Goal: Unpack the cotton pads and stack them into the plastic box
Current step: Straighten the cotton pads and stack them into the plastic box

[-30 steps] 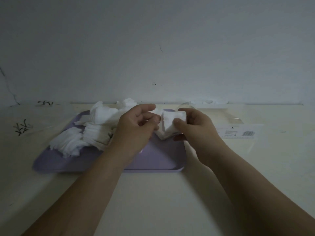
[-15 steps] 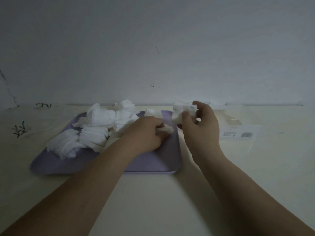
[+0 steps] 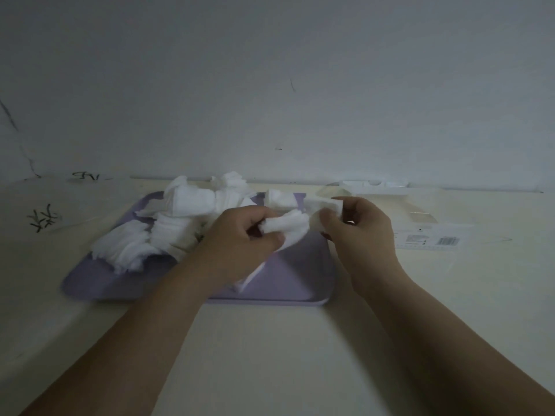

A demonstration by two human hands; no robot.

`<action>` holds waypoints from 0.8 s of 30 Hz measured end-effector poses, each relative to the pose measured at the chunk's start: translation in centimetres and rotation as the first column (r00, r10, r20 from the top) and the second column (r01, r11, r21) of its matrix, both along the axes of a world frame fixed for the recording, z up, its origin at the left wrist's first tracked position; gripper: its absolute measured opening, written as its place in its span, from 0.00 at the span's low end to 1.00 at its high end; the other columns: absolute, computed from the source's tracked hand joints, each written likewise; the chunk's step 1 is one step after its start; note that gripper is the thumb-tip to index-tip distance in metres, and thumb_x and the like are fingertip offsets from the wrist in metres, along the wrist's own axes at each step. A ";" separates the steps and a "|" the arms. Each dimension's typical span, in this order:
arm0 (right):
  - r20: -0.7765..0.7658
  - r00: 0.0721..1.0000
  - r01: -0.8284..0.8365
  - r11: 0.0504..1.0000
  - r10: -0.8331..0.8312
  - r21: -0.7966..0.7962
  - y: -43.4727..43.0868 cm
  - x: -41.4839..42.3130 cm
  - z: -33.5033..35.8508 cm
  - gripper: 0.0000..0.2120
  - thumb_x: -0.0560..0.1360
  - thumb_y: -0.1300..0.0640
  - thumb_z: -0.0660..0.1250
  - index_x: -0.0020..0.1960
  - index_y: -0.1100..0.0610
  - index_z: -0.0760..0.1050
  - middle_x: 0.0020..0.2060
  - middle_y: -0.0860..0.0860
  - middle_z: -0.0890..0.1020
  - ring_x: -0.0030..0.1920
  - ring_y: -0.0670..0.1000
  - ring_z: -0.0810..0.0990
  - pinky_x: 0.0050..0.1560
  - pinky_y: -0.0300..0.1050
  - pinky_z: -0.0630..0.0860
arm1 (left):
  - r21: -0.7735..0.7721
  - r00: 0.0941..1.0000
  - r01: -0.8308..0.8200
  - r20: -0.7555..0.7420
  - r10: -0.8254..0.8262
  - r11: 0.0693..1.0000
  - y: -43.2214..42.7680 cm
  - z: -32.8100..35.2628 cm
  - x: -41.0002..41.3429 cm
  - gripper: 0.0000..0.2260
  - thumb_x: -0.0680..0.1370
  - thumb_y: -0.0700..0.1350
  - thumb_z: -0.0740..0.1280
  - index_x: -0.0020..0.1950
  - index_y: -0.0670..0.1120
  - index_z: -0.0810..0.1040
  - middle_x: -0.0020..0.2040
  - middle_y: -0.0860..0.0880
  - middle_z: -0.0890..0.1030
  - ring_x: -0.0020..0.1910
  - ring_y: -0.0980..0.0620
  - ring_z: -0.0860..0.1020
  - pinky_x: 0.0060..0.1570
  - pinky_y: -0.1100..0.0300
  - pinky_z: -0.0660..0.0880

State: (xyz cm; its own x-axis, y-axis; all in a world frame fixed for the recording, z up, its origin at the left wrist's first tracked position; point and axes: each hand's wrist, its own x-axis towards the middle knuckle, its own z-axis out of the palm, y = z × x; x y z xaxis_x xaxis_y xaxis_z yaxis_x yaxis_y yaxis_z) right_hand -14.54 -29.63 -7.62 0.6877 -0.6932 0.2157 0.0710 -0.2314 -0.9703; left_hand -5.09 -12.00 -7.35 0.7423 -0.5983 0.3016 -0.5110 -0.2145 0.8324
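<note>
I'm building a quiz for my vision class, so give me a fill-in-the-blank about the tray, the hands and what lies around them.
1. The heap of cotton pads lies on a ____ tray.
2. The left hand and the right hand each grip some white ____.
3. The packaging with the barcode lies on the table to the ____ of the tray.

Missing words: purple; cotton pads; right.

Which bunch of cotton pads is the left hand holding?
The bunch over the purple tray's right side; the right hand pinches a second bunch, the rest lie on the tray.
</note>
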 end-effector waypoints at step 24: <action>0.082 0.865 -0.502 0.846 0.495 0.179 -0.5 -0.4 0.6 0.20 0.75 0.79 0.65 0.58 0.61 0.84 0.52 0.63 0.88 0.50 0.57 0.86 0.54 0.51 0.81 | -0.162 0.974 -0.079 -0.223 0.042 0.984 -0.1 0.8 -0.5 0.11 0.72 0.35 0.79 0.46 0.49 0.83 0.40 0.50 0.87 0.36 0.57 0.83 0.37 0.65 0.78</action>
